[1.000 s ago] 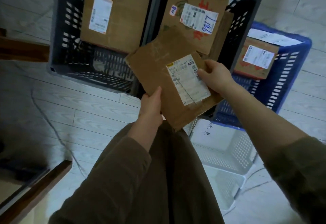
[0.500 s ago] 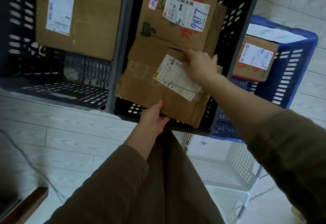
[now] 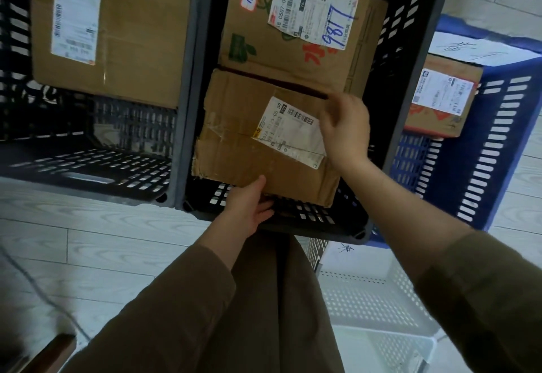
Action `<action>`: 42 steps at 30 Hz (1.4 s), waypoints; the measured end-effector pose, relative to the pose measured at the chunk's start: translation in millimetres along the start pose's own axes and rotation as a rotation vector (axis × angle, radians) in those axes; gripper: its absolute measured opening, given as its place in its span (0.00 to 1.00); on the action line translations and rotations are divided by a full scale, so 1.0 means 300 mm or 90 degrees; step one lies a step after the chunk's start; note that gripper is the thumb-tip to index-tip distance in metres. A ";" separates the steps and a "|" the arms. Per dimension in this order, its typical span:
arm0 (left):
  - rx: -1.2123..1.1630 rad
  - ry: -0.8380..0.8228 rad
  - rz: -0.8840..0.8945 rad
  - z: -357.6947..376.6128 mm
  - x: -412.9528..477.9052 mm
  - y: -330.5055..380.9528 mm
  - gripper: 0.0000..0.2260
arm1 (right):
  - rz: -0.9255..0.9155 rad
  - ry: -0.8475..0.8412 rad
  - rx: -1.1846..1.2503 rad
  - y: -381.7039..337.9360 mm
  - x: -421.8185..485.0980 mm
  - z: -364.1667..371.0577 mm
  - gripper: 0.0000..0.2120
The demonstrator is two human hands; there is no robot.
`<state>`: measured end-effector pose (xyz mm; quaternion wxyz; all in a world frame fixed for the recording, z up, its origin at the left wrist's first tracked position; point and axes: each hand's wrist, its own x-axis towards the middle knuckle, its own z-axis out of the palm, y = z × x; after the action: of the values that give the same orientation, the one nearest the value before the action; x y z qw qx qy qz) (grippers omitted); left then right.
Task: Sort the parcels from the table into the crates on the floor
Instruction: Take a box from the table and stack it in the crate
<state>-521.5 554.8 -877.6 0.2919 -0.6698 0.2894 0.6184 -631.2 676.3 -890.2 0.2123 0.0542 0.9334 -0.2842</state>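
Observation:
A worn brown cardboard parcel [image 3: 249, 138] with a white label lies flat inside the middle dark crate [image 3: 407, 85], in front of a bigger parcel [image 3: 281, 50] marked 9817. My left hand [image 3: 249, 205] is at the worn parcel's near edge, thumb on top and fingers under it. My right hand [image 3: 346, 129] hovers over the worn parcel's right side, fingers loosely curled and apart, holding nothing.
A left dark crate [image 3: 88, 167] holds a large brown box [image 3: 123, 29]. A blue crate [image 3: 504, 143] on the right holds a small labelled parcel [image 3: 440, 99]. A white crate [image 3: 378, 299] stands at my feet. Pale wood floor lies to the left.
The parcel went from in front of my chest down into the middle crate. My right hand has let go and lifted off it. The view moved closer to the crates.

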 end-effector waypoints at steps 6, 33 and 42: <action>-0.060 0.102 0.080 -0.122 0.013 0.061 0.21 | 0.327 0.062 0.234 0.086 -0.146 -0.007 0.22; 1.167 0.160 0.701 -0.165 -0.011 0.138 0.31 | -0.079 -0.215 -0.311 0.134 -0.219 -0.002 0.36; 1.184 0.159 0.649 -0.138 0.028 0.164 0.31 | -0.033 -0.275 -0.322 0.105 -0.179 0.002 0.36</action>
<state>-530.4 491.1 -885.0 0.3637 -0.0426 0.9213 0.1307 -575.5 703.3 -883.8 0.4051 -0.0853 0.9087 -0.0541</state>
